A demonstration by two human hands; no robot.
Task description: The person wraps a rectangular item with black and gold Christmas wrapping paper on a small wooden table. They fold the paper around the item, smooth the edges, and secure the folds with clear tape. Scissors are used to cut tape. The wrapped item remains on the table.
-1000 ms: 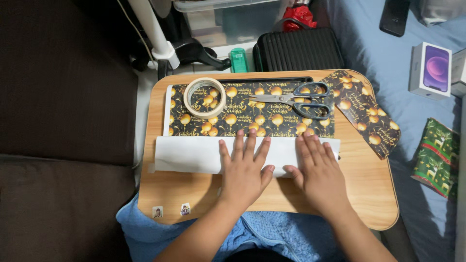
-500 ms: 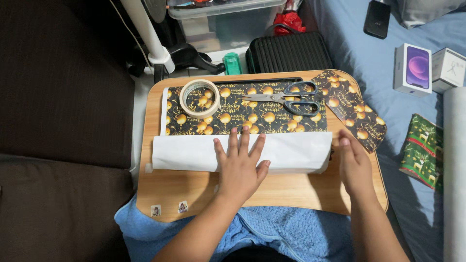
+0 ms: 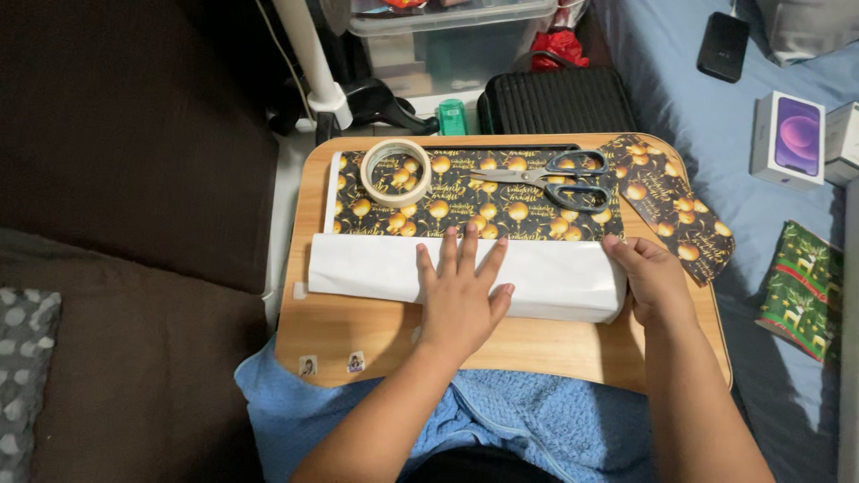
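Note:
A sheet of black wrapping paper with gold baubles (image 3: 465,207) lies on a wooden lap tray (image 3: 358,331). Its near part is folded over, showing the white underside (image 3: 367,266). My left hand (image 3: 461,295) lies flat, fingers spread, pressing the middle of the white fold. At the fold's right end my right hand (image 3: 653,282) cups the paper's edge, fingers curled against it. A roll of masking tape (image 3: 395,172) and a pair of black-handled scissors (image 3: 546,177) rest on the patterned part, beyond my fingers.
A cut piece of the same gold-bauble paper (image 3: 676,206) overhangs the tray's right edge. On the blue bed at right lie a green patterned parcel (image 3: 801,291), a purple-fronted box (image 3: 787,139) and a dark phone (image 3: 723,45). A black ribbed case (image 3: 555,100) stands behind the tray.
My right hand has left the top of the white fold and gone to its right end, where it now touches the edge. My left hand stayed pressed on the middle.

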